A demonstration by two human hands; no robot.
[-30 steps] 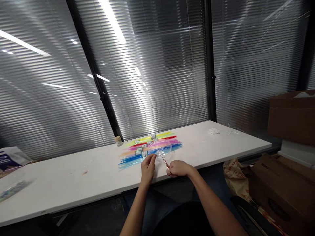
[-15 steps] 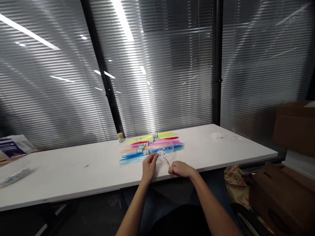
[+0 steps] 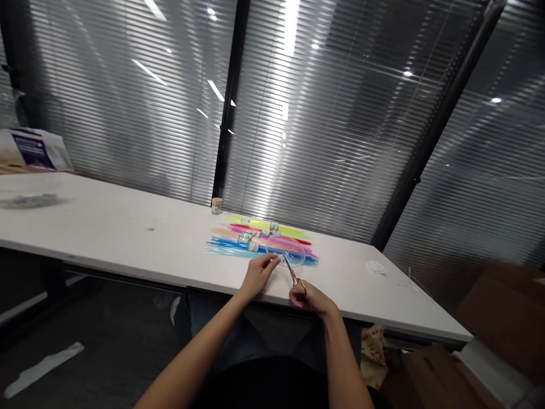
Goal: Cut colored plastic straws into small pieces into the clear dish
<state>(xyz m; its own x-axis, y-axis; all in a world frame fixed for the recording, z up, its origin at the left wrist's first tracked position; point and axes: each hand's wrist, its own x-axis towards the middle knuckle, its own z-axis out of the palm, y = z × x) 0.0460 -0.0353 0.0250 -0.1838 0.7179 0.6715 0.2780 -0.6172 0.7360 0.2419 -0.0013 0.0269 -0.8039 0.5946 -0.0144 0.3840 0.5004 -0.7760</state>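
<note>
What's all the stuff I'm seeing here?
Table: one, white, centre
Strips: many, multicoloured, mid-table
Labels: several, pale, on strips
Scissors: one, copper, centre
Rim: one, clear, by scissors
Jar: one, beige-topped, behind strips
Wad: one, white, table's right
Package: one, white-purple, left
Container: one, clear, table's left
Boxes: two-plus, brown, right
Bag: one, tan, lower right
Blinds: several, grey, behind
Floor strip: one, white, left
Left grip: one, beside scissors
Right grip: one, on scissors

Head view, facing forward-down (tilted), above hands (image 3: 256,275)
</note>
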